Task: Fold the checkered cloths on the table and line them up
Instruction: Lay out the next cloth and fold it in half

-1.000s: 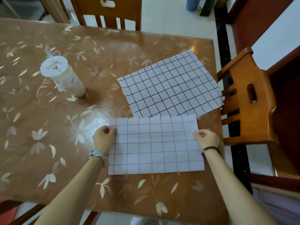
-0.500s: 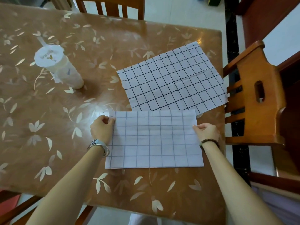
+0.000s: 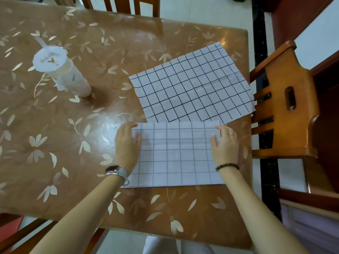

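Observation:
A folded checkered cloth [image 3: 176, 154] with faint grey lines lies flat near the table's front edge. My left hand [image 3: 127, 145] rests flat on its left edge, fingers spread. My right hand [image 3: 224, 145] rests flat on its right edge, fingers apart too. Neither hand grips the cloth. Behind it, a second checkered cloth [image 3: 192, 85] with black lines lies unfolded and skewed, its right corner reaching the table's right edge. The near cloth's top edge touches or slightly overlaps the far one.
A white lidded cup with a straw [image 3: 62, 72] stands on the brown leaf-patterned table [image 3: 55, 143] at the left. A wooden chair [image 3: 286, 103] stands close to the table's right edge, another chair [image 3: 128, 6] at the far side.
Both hands let go of the pinched top corners of the folded cloth and now lie flat on its side edges. The view has shifted slightly.

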Available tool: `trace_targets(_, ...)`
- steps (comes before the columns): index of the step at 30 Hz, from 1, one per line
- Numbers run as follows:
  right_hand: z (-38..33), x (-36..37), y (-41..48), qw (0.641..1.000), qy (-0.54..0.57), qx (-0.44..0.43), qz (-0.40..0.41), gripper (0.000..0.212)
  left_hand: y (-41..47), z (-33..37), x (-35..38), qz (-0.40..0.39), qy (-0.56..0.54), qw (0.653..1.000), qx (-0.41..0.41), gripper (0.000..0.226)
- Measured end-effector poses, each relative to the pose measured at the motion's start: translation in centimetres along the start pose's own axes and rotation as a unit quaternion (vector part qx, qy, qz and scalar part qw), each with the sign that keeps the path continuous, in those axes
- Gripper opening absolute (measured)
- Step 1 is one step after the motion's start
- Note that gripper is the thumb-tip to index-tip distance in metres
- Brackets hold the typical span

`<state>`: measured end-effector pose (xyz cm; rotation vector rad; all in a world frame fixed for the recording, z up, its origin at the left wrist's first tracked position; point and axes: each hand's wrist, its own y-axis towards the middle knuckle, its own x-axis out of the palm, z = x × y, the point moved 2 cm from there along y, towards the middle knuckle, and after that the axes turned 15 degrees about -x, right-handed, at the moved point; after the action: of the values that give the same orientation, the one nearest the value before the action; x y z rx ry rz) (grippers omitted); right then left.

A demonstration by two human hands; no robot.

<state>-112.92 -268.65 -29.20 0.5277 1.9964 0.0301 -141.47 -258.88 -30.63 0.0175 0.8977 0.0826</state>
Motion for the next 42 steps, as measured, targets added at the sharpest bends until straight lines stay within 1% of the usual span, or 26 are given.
trace_targets(2, -2.1, 1.0, -1.8, 0.994, 0.002, -0.106, -0.040, 0.032, -3.3, 1.5, 1.2, -0.073, 0.028, 0.994, 0.083, 0.031)
trace_targets(4, -4.2, 2.6, -4.3, 0.977, -0.007, -0.186, -0.107, 0.040, -6.9, 2.2, 2.6, -0.130, 0.080, 0.974, 0.167, 0.041)
trace_targets(5, -5.0, 3.5, -5.5, 0.967, -0.013, -0.212, -0.141, 0.044, -8.3, 2.2, 3.3, -0.150, 0.106, 0.963, 0.198, 0.046)
trace_targets(7, -5.8, 5.1, -7.3, 0.952, -0.039, -0.228, -0.201, 0.052, -10.2, 1.8, 4.5, -0.176, 0.155, 0.948, 0.214, 0.053)
trace_targets(9, -5.6, 6.4, -8.4, 0.942, -0.073, -0.215, -0.247, 0.057, -10.9, 1.0, 5.2, -0.194, 0.196, 0.943, 0.184, 0.057)
trace_targets(11, -5.0, 7.1, -8.8, 0.936, -0.098, -0.203, -0.270, 0.060, -11.0, 0.1, 5.6, -0.209, 0.223, 0.941, 0.147, 0.061)
trace_targets(13, -4.6, 7.5, -8.7, 0.929, -0.117, -0.209, -0.283, 0.062, -10.9, -0.5, 5.6, -0.219, 0.244, 0.936, 0.131, 0.064)
trace_targets(16, -3.9, 7.5, -8.2, 0.924, -0.132, -0.211, -0.289, 0.065, -10.6, -1.1, 5.4, -0.220, 0.250, 0.936, 0.113, 0.071)
trace_targets(20, -1.9, 6.3, -8.1, 0.927, -0.139, -0.187, -0.295, 0.068, -9.9, -2.5, 4.2, -0.214, 0.261, 0.938, 0.082, 0.080)
trace_targets(23, -0.2, 5.1, -8.0, 0.929, -0.150, -0.167, -0.295, 0.071, -9.1, -4.1, 3.0, -0.213, 0.270, 0.936, 0.075, 0.084)
trace_targets(27, 1.7, 3.8, -8.0, 0.932, -0.156, -0.150, -0.291, 0.074, -8.1, -5.9, 1.4, -0.196, 0.280, 0.938, 0.058, 0.086)
trace_targets(34, 2.2, 3.6, -7.9, 0.932, -0.154, -0.152, -0.290, 0.075, -7.9, -6.2, 0.9, -0.206, 0.275, 0.937, 0.056, 0.085)
trace_targets(36, 1.7, 3.2, -7.7, 0.940, -0.124, -0.150, -0.280, 0.077, -7.8, -5.9, 0.6, -0.203, 0.245, 0.947, 0.046, 0.080)
trace_targets(38, 0.5, 2.6, -7.3, 0.955, -0.058, -0.144, -0.254, 0.074, -7.7, -5.3, -0.1, -0.175, 0.190, 0.966, 0.014, 0.070)
trace_targets(40, -1.5, 1.9, -6.9, 0.968, 0.057, -0.116, -0.216, 0.068, -7.5, -4.6, -1.2, -0.112, 0.113, 0.986, -0.039, 0.060)
trace_targets(41, -2.7, 1.6, -6.8, 0.967, 0.130, -0.081, -0.205, 0.064, -7.7, -4.2, -1.9, -0.086, 0.070, 0.990, -0.082, 0.055)
trace_targets(42, -3.8, 1.4, -6.9, 0.958, 0.199, -0.044, -0.201, 0.060, -7.9, -4.0, -2.6, -0.069, 0.031, 0.988, -0.132, 0.050)
